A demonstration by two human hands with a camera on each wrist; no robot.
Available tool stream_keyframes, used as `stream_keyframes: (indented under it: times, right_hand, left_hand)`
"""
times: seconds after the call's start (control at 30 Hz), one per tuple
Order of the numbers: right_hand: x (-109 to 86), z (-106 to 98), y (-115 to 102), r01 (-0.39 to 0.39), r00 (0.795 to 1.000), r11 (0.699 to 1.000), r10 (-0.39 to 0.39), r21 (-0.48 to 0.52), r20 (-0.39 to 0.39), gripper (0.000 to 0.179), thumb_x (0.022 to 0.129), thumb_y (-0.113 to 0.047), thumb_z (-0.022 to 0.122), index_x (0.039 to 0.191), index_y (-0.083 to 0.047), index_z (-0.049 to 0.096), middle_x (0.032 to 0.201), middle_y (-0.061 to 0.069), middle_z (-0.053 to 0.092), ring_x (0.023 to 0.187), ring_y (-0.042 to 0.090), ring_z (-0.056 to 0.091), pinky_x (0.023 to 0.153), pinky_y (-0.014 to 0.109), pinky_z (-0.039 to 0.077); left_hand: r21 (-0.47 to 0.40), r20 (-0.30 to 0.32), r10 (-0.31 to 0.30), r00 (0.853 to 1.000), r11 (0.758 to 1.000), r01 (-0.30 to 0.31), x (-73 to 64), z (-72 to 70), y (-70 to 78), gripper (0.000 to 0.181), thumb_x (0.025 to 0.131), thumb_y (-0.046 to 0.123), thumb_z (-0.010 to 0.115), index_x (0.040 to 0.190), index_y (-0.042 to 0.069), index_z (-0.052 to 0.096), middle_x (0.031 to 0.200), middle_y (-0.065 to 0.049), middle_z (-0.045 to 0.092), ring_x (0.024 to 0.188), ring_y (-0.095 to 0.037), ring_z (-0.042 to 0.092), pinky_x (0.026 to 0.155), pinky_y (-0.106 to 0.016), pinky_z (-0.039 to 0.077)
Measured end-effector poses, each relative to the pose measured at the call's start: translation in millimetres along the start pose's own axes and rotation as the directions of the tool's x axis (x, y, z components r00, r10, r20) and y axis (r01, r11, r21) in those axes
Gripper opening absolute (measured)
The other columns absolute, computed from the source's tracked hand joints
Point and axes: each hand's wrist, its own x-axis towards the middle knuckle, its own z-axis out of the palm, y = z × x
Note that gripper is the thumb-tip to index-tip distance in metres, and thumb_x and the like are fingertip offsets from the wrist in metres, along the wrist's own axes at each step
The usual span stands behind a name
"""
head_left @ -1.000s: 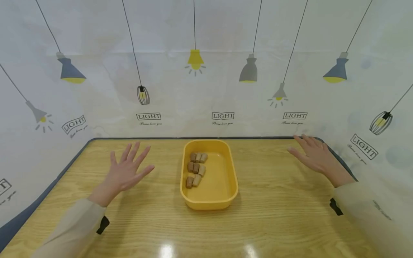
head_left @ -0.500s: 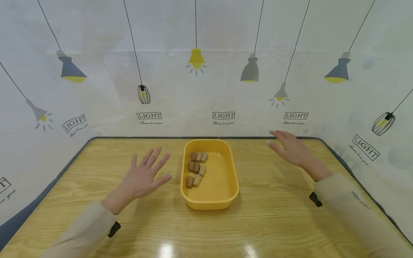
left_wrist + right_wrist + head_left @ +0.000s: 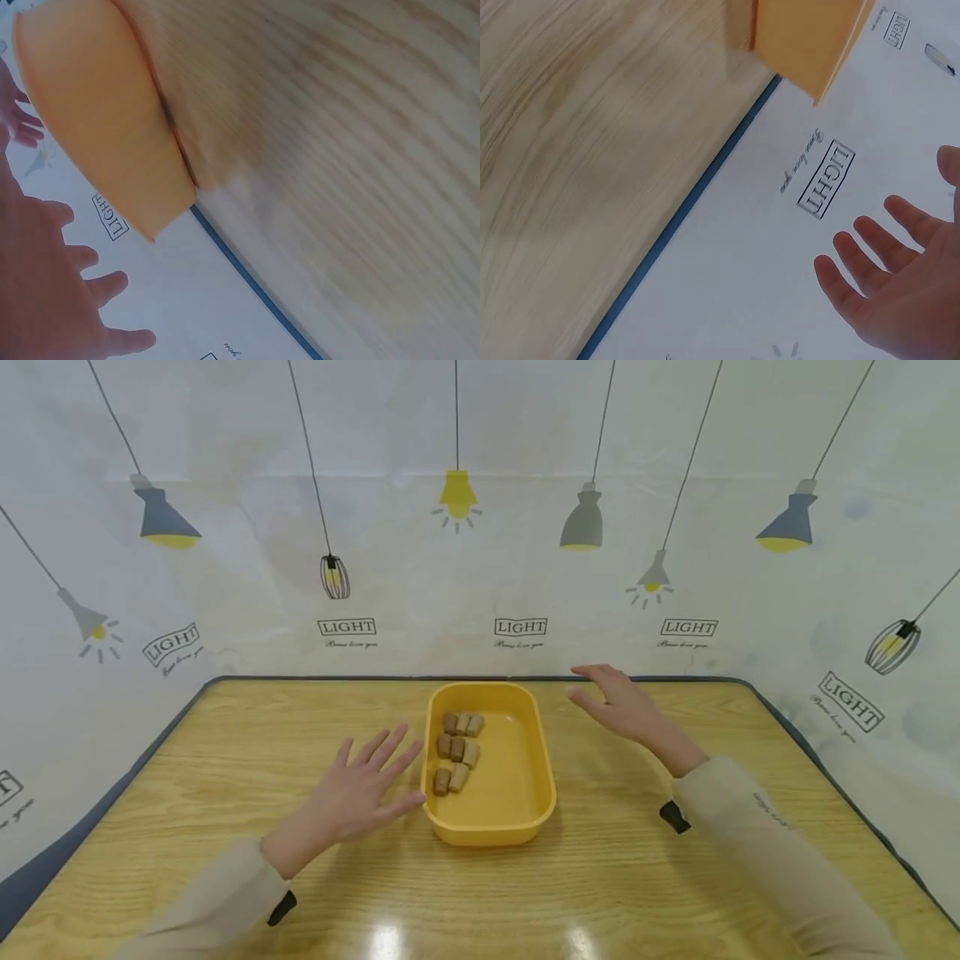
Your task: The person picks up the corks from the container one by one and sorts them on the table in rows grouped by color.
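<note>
A yellow plastic tub [image 3: 491,837] stands on the table, holding several small cork-like pieces, some dark brown [image 3: 442,781] and some light tan [image 3: 459,777], grouped along its left side. My left hand [image 3: 352,797], fingers spread, is just left of the tub; its thumb tip overlaps the tub's left rim in the head view, and I cannot tell whether they touch. To the right of the tub, my right hand [image 3: 626,708] hovers with extended fingers, apart from it. Both hands hold nothing. In the wrist views only the tub's outer wall [image 3: 97,112] shows, not the pieces.
The wooden table [image 3: 645,877] has a dark blue edge [image 3: 360,677] at the back. Behind it and at both sides rises a pale sheet [image 3: 405,543] printed with lamps and the word LIGHT. Black straps or cameras [image 3: 675,817] hang under the sleeves.
Both hands have moved inward toward the tub, the left one rightward and slightly nearer me, the right one leftward. The tub and its pieces have stayed put.
</note>
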Motion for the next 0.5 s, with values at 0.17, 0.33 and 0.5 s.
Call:
stream_keyframes:
  times: [0.17, 0.33, 0.5]
  right_hand:
    - [6.0, 8.9, -10.0, 0.015, 1.000, 0.998, -0.014, 0.055, -0.008, 0.050, 0.092, -0.034, 0.047, 0.129, -0.002, 0.043, 0.127, 0.017, 0.042, 0.117, 0.032, 0.036, 0.092, 0.047, 0.029]
    - [12.0, 14.9, -21.9, 0.009, 1.000, 0.997, -0.008, 0.078, -0.008, 0.047, 0.092, -0.032, 0.048, 0.128, -0.002, 0.045, 0.126, 0.016, 0.044, 0.115, 0.031, 0.039, 0.091, 0.045, 0.032]
    - [17.6, 17.4, -36.0, -0.004, 1.000, 0.990, 0.006, 0.142, -0.014, 0.046, 0.091, -0.033, 0.048, 0.126, -0.003, 0.047, 0.124, 0.014, 0.046, 0.112, 0.030, 0.041, 0.088, 0.044, 0.036]
  left_hand:
    - [0.009, -0.006, 0.030, 1.000, 1.000, -0.030, -2.3, 5.5, 7.4, 0.070, 0.086, 0.062, 0.030, 0.142, 0.021, 0.021, 0.146, -0.005, 0.013, 0.128, -0.027, 0.020, 0.095, -0.058, 0.010]
    - [-0.024, -0.015, 0.040, 0.999, 0.999, -0.040, -5.2, 10.7, 13.8, 0.071, 0.085, 0.062, 0.031, 0.141, 0.018, 0.025, 0.144, -0.006, 0.019, 0.126, -0.027, 0.024, 0.094, -0.059, 0.014]
    - [-0.034, -0.024, 0.047, 0.999, 0.998, -0.048, -7.6, 12.5, 22.4, 0.074, 0.086, 0.062, 0.031, 0.142, 0.014, 0.022, 0.144, -0.004, 0.019, 0.126, -0.026, 0.026, 0.094, -0.057, 0.017]
